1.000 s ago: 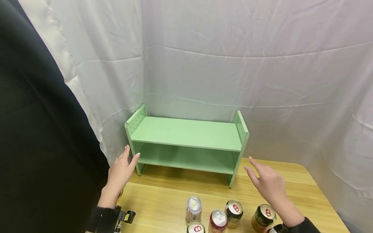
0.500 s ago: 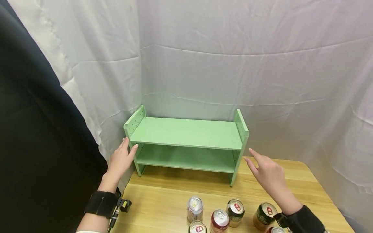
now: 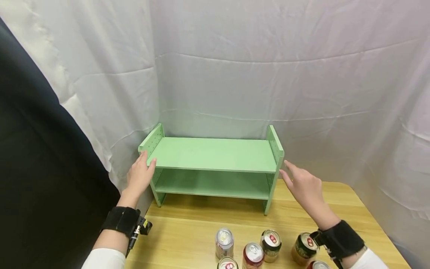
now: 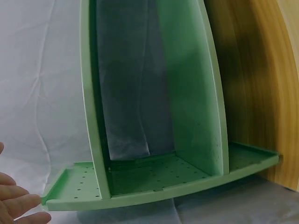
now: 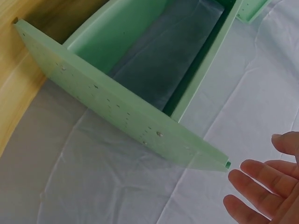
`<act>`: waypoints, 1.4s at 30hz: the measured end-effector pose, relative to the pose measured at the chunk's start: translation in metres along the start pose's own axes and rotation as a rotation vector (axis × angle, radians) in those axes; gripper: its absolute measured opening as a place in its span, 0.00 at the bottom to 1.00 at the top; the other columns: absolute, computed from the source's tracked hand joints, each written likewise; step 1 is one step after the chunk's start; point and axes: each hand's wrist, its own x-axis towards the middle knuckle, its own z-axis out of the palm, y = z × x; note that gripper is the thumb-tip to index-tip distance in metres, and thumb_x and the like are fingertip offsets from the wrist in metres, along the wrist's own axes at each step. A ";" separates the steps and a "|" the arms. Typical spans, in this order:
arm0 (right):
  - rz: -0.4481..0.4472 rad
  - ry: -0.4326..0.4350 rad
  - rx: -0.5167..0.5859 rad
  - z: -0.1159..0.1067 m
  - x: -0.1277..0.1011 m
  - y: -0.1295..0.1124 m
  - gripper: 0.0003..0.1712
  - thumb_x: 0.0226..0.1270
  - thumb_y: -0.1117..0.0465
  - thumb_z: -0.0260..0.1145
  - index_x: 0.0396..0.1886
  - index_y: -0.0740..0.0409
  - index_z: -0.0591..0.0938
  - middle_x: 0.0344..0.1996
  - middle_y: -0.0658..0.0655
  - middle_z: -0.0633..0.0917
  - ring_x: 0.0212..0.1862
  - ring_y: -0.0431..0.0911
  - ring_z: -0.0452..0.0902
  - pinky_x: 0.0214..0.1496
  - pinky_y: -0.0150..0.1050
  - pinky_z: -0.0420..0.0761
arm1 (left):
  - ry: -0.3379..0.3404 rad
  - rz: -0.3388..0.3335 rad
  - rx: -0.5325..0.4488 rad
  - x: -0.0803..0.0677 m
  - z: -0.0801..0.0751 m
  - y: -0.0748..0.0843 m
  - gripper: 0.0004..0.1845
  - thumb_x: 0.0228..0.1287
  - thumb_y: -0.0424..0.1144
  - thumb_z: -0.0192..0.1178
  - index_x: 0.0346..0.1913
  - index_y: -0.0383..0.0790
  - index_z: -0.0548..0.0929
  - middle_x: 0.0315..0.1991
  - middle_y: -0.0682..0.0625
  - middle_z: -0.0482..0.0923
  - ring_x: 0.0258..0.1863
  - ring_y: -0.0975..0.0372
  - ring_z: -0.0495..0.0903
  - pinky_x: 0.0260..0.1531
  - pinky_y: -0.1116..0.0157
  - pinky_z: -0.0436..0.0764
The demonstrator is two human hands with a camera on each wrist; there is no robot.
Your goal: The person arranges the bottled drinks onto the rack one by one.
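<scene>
A light green two-tier shelf (image 3: 215, 153) stands on the wooden table with bare boards. My left hand (image 3: 139, 175), fingers extended, is at the shelf's left side panel (image 3: 152, 141); its fingertips overlap the panel's front corner in the head view. In the left wrist view the fingers (image 4: 18, 203) reach right up to that panel's end. Just outside the right side panel (image 3: 276, 145) is my right hand (image 3: 304, 186), thumb and index finger spread toward it. The right wrist view shows those fingers (image 5: 261, 182) spread close to the panel's corner. Neither hand grips anything.
Several drink cans stand at the table's front: a silver can (image 3: 224, 243), a dark red can (image 3: 253, 256), a black-and-gold can (image 3: 270, 244) and another black-and-gold can (image 3: 304, 248) beneath the right forearm. White curtains (image 3: 218, 67) hang behind; black cloth (image 3: 43, 186) hangs left.
Both hands have moved forward, closer to the shelf's side panels, the left now overlapping its panel. The view has shifted slightly. Shelf and cans keep their places on the table.
</scene>
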 end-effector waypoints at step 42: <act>0.484 -0.835 0.139 -0.019 0.069 0.032 0.14 0.66 0.60 0.54 0.41 0.63 0.82 0.35 0.62 0.87 0.26 0.45 0.81 0.23 0.41 0.74 | -0.181 -0.082 0.177 0.071 -0.023 -0.001 0.15 0.63 0.26 0.39 0.40 0.18 0.75 0.39 0.23 0.75 0.36 0.38 0.78 0.29 0.47 0.79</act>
